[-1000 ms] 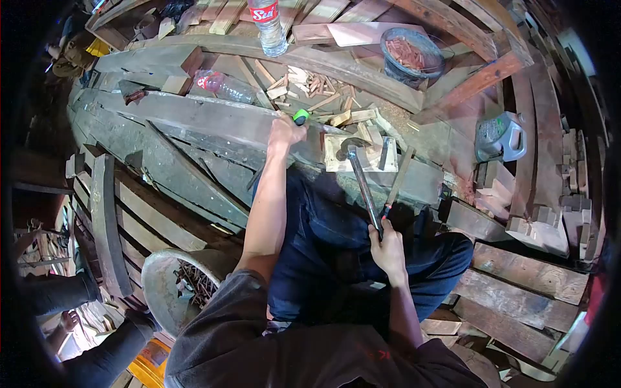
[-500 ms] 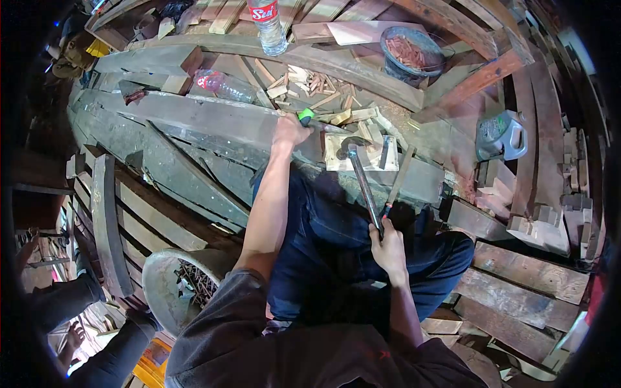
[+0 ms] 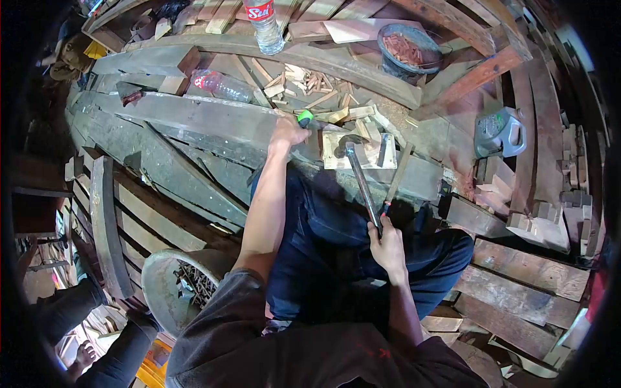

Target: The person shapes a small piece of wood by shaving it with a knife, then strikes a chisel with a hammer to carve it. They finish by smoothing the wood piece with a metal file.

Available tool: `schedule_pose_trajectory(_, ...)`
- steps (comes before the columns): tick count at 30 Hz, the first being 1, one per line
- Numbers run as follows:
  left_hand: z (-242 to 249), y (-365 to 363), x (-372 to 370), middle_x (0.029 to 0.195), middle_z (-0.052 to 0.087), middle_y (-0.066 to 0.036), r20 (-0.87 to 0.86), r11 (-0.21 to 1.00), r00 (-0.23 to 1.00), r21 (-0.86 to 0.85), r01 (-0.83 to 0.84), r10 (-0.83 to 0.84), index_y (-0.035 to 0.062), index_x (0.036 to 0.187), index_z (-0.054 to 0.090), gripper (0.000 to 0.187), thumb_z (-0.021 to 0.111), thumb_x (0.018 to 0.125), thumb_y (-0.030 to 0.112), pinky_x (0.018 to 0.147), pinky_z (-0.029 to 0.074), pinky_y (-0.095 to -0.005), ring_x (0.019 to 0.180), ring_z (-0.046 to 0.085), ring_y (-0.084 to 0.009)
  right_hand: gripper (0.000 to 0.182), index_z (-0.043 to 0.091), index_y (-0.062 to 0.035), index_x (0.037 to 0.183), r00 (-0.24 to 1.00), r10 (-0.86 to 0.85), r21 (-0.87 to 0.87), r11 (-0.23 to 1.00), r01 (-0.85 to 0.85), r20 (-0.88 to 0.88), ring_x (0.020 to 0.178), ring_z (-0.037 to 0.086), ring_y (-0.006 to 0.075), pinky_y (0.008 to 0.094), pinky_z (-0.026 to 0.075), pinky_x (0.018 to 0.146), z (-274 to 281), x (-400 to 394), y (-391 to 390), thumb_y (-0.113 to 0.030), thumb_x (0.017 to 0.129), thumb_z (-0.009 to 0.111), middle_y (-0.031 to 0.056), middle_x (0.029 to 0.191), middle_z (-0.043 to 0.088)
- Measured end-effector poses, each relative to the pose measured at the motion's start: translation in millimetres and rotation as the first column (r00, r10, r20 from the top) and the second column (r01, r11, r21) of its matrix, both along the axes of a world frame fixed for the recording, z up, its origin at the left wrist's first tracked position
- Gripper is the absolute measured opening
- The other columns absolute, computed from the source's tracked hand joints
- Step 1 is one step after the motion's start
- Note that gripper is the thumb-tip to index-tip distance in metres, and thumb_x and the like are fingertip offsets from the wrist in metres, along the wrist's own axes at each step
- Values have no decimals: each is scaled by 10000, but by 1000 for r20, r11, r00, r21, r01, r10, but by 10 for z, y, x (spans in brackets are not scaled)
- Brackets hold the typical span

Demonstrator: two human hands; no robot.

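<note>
My left hand (image 3: 288,131) is closed around a tool with a green and black handle (image 3: 305,118) at the edge of a thick grey beam (image 3: 213,116). Its working end cannot be made out. In my right hand (image 3: 388,249), a hammer (image 3: 362,184) with a long metal shaft points away from me. The hammer's head is over a pale wooden board (image 3: 333,160), where small wood pieces lie. Right beside the hammer is a flat, narrow blade (image 3: 399,171) with a red and black handle, its grip end close to my right fingers.
Wood offcuts (image 3: 317,84) litter the floor beyond the beam, near a lying plastic bottle (image 3: 223,86) and an upright one (image 3: 265,29). A dark bucket (image 3: 407,55) holds wood chips. A grey jug (image 3: 499,134) stands right; a bucket of nails (image 3: 158,291) is at left. Another person's legs (image 3: 116,349) show lower left.
The view has shifted very slightly. Both my hands keep their grips in nearly the same places. At lower left, the other person's limbs have moved a little.
</note>
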State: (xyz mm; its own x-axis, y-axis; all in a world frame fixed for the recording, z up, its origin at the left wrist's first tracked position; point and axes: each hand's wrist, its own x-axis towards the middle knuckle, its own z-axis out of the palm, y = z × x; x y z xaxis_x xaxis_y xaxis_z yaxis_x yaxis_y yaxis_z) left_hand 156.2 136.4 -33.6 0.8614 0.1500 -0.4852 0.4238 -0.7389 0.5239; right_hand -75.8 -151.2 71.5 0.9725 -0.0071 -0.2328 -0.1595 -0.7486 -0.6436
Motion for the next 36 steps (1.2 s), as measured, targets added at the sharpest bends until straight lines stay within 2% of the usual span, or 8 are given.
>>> schedule_pose_trajectory(3,56,-14,-8,1132,656,-288,-24,1000,1000,8,7,-7,-54,1094,678,596,803,705,380,922,534,-402,1082,652,-380,220,552,37,911,998,-23,7,1000,23,-52,592,623,433,478,447,514,46,18,18,-175,941,599,256,607,573)
schedule_pose_trajectory(6,24,-32,-53,994,698,-274,120,999,991,9,-52,50,-48,963,716,542,816,647,380,869,543,-386,988,694,-338,220,554,40,915,1000,-10,-1,1000,10,-7,578,621,427,474,444,507,3,4,8,-175,940,598,250,596,570)
schedule_pose_trajectory(13,157,-31,-53,1146,650,-288,23,999,1000,31,-22,21,-60,1080,680,611,793,730,428,950,513,-394,1110,639,-368,210,545,40,901,1000,-8,17,1000,8,-27,564,622,425,476,447,496,76,12,32,-159,938,598,251,588,567)
schedule_pose_trajectory(16,107,-24,-51,1127,657,-289,66,999,997,25,-42,40,-62,1073,681,609,787,735,432,941,515,-396,1093,647,-369,210,538,38,889,1000,15,30,999,-16,27,572,623,430,483,447,499,-5,1,1,-158,938,596,254,592,569)
schedule_pose_trajectory(19,129,1,-24,1117,658,-291,-1,1000,1000,5,-18,18,-63,1076,680,612,785,733,432,937,516,-396,1088,650,-368,216,531,37,879,1000,9,20,1000,-9,19,581,624,435,488,448,504,24,4,9,-160,937,597,258,594,569)
schedule_pose_trajectory(25,34,33,-8,1100,662,-292,61,998,997,-44,-47,50,-72,1062,678,609,786,724,424,923,522,-398,1081,653,-363,223,544,45,905,1000,8,2,1000,-8,13,575,619,437,485,449,506,40,13,7,-169,936,599,262,597,568)
schedule_pose_trajectory(31,163,53,-48,1065,661,-315,127,988,982,-78,-133,142,-79,1047,682,599,767,728,420,887,540,-407,1053,661,-382,222,547,50,907,1000,2,25,1000,-2,4,574,622,434,481,448,506,27,20,0,-164,935,596,264,592,564)
schedule_pose_trajectory(36,319,58,-87,994,664,-337,249,955,922,-60,-291,297,-105,1021,679,584,753,742,402,873,539,-428,1010,672,-404,224,548,47,909,1000,9,10,1000,-9,1,593,623,444,490,453,516,39,28,2,-170,935,599,268,609,573)
